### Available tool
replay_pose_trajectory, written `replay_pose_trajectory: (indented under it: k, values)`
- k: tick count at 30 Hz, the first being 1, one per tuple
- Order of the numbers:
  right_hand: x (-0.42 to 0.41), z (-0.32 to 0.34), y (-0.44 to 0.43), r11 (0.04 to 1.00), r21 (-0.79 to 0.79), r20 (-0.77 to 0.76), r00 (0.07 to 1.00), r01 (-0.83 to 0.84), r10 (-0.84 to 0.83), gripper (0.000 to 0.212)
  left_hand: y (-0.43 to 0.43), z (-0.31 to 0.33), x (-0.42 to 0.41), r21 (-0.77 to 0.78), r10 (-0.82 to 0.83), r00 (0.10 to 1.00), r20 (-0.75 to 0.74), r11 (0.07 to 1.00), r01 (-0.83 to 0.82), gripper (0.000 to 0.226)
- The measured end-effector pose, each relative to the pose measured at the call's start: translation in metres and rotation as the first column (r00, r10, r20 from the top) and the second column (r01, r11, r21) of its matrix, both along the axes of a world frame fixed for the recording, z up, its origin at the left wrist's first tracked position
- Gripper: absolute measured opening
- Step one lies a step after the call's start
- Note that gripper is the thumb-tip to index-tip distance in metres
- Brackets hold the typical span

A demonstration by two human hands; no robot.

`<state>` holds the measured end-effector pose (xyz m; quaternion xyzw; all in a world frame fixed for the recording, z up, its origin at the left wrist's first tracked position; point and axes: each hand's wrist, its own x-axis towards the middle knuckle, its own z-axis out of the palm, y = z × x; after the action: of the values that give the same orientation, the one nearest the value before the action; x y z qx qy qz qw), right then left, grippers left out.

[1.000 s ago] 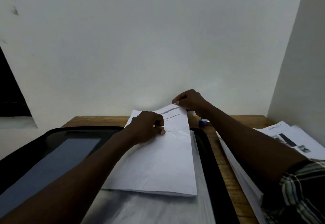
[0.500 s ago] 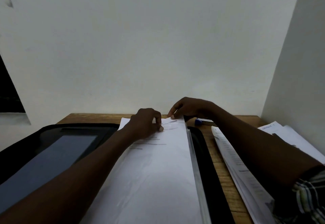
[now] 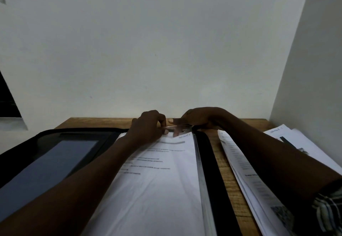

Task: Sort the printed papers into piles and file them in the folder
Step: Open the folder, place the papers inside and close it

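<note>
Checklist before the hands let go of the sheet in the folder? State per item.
1. Folder open flat: ok.
2. Left hand pinches the top edge of the sheet: ok.
3. Right hand holds the mouth of the clear sleeve: ok.
4. Sheet fully seated in sleeve: cannot tell, hands hide the top edge.
5. Sheet free of folds: ok, only light ripples.
6. Remaining papers on table, right of folder, apart from it: ok.
</note>
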<state>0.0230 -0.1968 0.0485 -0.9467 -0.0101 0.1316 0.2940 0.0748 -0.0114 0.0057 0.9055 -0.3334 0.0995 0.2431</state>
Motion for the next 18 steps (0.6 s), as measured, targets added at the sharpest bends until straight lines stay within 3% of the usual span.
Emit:
replay_pose_trajectory:
  k: [6,10,12,14,17,18]
  values:
    - [0.0,-0.008,0.001,0.997,0.074,-0.09,0.995,-0.036,0.043,0.025,-0.002,0.0,-0.007,0.005,0.063,0.996,0.059,0.998,-0.063,0.018]
    - [-0.007,-0.004,-0.002,0.988,0.151,0.034,0.999,-0.018,0.013,0.017,0.001,0.004,-0.011,0.009,0.102,0.993,0.063,0.995,-0.103,0.011]
    - [-0.015,-0.001,-0.001,0.971,0.236,0.09,0.996,-0.031,0.01,0.009,0.006,0.007,-0.014,0.008,0.112,0.993,0.043,0.994,-0.113,0.022]
    - [-0.021,-0.004,0.001,0.924,0.382,0.103,0.994,0.0,-0.042,0.024,0.012,0.009,-0.017,0.031,0.119,0.993,0.011,0.992,-0.119,0.04]
    - [-0.039,-0.008,0.013,0.798,0.575,0.05,0.966,0.179,-0.252,0.058,0.026,0.012,-0.025,0.024,0.109,0.993,-0.048,0.994,-0.108,0.058]
    - [-0.045,-0.01,0.017,0.764,0.61,0.023,0.958,0.213,-0.285,0.06,0.031,0.012,-0.027,0.014,0.099,0.993,-0.064,0.995,-0.098,0.061]
